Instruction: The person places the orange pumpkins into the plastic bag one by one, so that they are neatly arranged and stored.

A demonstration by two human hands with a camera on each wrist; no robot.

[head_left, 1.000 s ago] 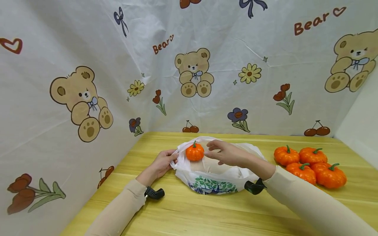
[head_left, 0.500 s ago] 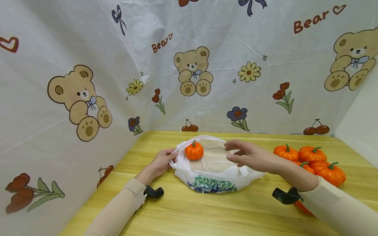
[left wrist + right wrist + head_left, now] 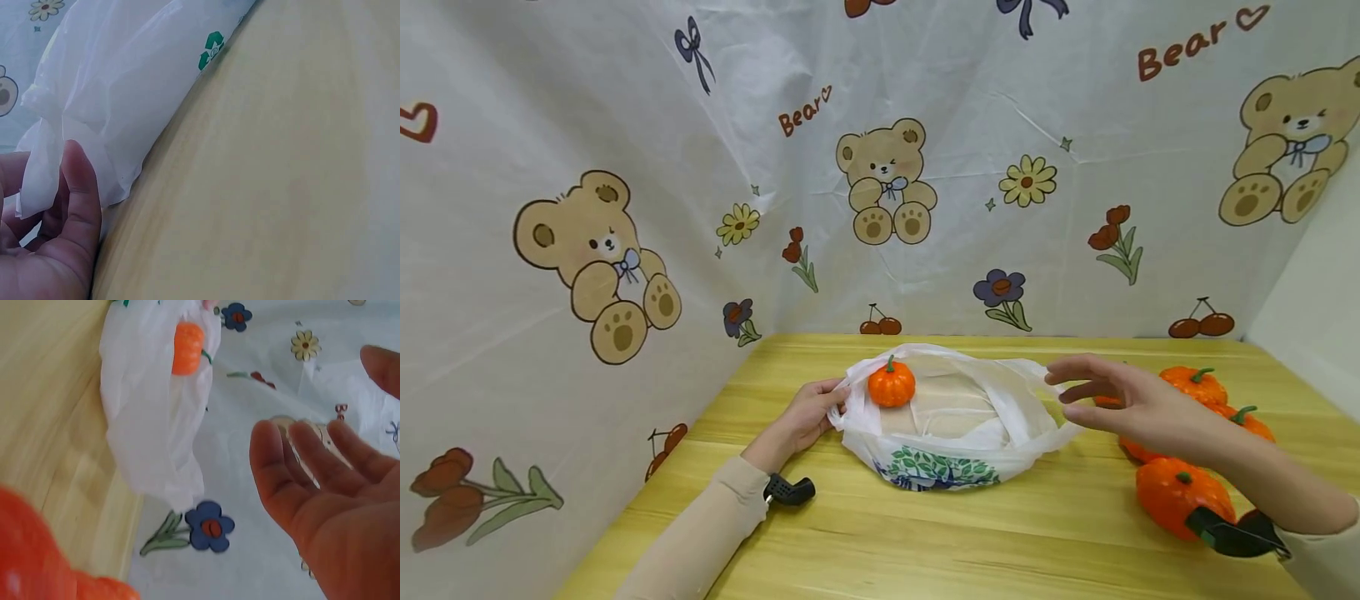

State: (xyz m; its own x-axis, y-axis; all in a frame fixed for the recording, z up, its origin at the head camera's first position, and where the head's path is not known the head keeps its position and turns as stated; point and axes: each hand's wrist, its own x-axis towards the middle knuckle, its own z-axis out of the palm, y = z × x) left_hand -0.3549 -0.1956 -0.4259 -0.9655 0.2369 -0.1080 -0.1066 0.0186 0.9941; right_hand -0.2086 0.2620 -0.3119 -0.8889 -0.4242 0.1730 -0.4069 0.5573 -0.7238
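A white plastic bag [image 3: 951, 454] with a green tree print lies on the table, its mouth spread wide. Inside, at the left end, sits a small orange pumpkin [image 3: 891, 385] with a green stem. My left hand [image 3: 805, 417] pinches the bag's left edge; the left wrist view shows the thin plastic [image 3: 40, 165] between thumb and fingers. My right hand [image 3: 1131, 404] is in the air just right of the bag, holding nothing, its fingers loosely bent and spread. In the right wrist view, the right hand's fingers [image 3: 275, 456] are apart from the bag.
Several orange pumpkins [image 3: 1183, 496] are grouped on the right of the wooden table [image 3: 925, 542], partly hidden by my right hand and forearm. A white sheet [image 3: 955, 275] printed with bears and flowers hangs behind and on the left. A white wall [image 3: 1311, 308] stands at the right.
My right hand has moved from over the bag, near the pumpkin inside it, out to the right toward the other pumpkins. The left hand keeps its hold on the bag.
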